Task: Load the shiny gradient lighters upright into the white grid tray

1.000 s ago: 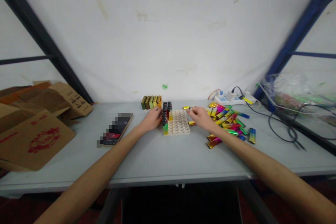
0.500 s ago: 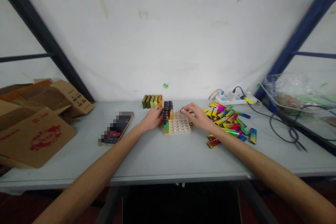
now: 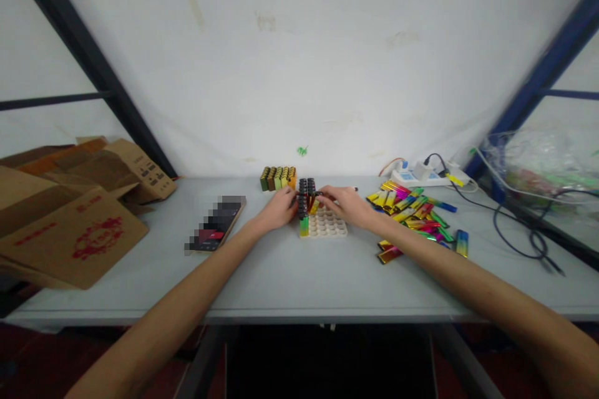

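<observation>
While both forearms reach in over the near edge of the table, an opened cardboard box sprawls at the left, with a partly pixelated phone lying between it and the hands. Ahead is a pale holed tray, its left side filled with upright black-topped lighters. The left hand curls against those from the left; whether it grips anything, I cannot tell. Above the tray, the right hand pinches a tilted gold lighter by its dark upper end, close against the standing ones, and covers the tray's back right part. To the right lies a heap of loose shiny lighters — partly screened by the right forearm — with a black cable beyond its outer side. Farther back are a block of packed lighters and a power strip near the wall.

Compared with a second ago, the right hand has come leftward from the tray's right edge — the left has stayed put.
</observation>
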Motion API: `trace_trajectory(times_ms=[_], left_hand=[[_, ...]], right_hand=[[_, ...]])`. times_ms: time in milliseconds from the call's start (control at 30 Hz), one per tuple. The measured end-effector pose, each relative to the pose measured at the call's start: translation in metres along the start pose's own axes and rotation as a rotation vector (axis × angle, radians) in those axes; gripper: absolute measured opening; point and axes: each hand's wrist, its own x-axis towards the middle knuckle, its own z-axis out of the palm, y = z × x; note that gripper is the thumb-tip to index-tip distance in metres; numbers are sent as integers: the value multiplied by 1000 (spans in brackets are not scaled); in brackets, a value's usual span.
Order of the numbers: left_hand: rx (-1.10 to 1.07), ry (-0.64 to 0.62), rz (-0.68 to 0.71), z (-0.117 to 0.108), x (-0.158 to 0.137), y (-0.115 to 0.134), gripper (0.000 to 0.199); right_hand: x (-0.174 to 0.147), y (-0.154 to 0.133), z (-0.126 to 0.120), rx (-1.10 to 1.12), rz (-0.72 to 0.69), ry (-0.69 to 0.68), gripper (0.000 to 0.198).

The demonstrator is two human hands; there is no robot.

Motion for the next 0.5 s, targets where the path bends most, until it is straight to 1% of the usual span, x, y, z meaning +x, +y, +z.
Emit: trace_trajectory(times_ms=[133, 267, 400, 500], left_hand=[[-9, 12, 3, 1, 1, -1, 14], [-4, 16, -4, 2, 2, -3, 13], [6, 13, -2, 2, 2, -3, 13], [13, 8, -2, 1, 1, -2, 14]], right_hand=[[8, -6, -5, -67, -65, -126, 23], [15, -16, -7, -185, -52, -235, 22], [20, -23, -1, -310, 38, -248, 29], [19, -18, -1, -295, 67, -261, 40]])
